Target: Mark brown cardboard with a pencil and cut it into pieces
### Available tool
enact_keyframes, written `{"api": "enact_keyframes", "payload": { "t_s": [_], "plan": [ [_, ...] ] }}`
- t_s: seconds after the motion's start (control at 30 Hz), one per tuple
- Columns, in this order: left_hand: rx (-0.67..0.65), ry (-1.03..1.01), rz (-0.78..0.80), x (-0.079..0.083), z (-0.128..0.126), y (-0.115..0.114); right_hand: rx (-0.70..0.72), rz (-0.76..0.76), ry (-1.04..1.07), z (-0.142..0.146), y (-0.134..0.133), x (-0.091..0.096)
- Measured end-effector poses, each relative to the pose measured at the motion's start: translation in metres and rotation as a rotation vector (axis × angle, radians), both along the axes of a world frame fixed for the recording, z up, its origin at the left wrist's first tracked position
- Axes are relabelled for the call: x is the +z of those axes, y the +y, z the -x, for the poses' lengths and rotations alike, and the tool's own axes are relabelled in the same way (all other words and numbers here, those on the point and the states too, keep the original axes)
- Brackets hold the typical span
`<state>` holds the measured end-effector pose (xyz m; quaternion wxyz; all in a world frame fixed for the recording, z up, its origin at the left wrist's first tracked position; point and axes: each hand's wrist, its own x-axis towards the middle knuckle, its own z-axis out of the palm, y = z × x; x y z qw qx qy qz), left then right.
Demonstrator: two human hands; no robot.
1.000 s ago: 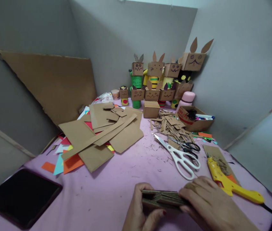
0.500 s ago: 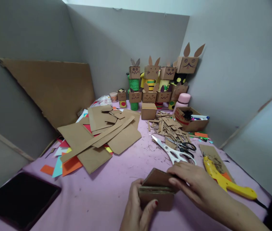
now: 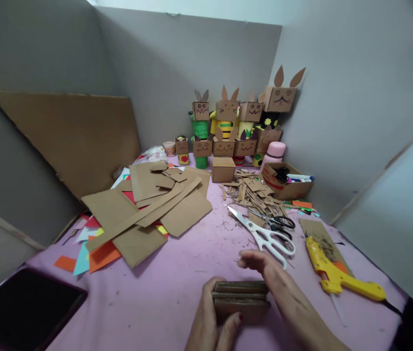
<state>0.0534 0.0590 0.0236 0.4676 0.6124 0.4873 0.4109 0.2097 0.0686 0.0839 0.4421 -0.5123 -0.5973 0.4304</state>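
Note:
A stack of small cardboard pieces (image 3: 241, 306) stands on edge low in the head view, close to me. My left hand (image 3: 215, 317) grips it from the left side, thumb across the front face. My right hand (image 3: 274, 282) is at the stack's right end, its fingers stretched out over the top edge. Nothing is held in it; whether its palm touches the pieces I cannot tell. White-handled scissors (image 3: 265, 236) lie just beyond my right hand, with black-handled scissors (image 3: 279, 223) behind them.
A yellow glue gun (image 3: 338, 278) lies at right on a cardboard strip. Cardboard sheets (image 3: 184, 212) and coloured paper cover the left. Cardboard scraps (image 3: 253, 190), a plain cardboard box (image 3: 223, 170) and animal-headed figures (image 3: 226, 111) stand behind. A dark tablet-like slab (image 3: 27, 309) is at near left.
The cardboard piece that stuck up at an angle is now level within the stack. My right hand has let go of it and opened. The view has shifted slightly.

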Motion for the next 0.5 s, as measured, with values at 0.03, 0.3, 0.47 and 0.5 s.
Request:
{"api": "enact_keyframes", "payload": {
  "t_s": [0.03,0.3,0.47,0.5],
  "plan": [
    [-0.01,0.008,-0.005,0.001,0.0,0.0,-0.127,0.071,0.139,0.004,-0.004,-0.008],
    [0.033,-0.119,-0.023,0.005,-0.005,-0.001,-0.407,0.078,0.493,0.04,-0.012,-0.031],
    [0.153,-0.201,0.135,0.011,-0.009,-0.003,-0.495,0.037,0.374,0.04,-0.014,-0.031],
    [0.169,-0.2,0.142,0.012,-0.01,-0.003,-0.493,0.035,0.377,0.039,-0.015,-0.031]
  ]
}}
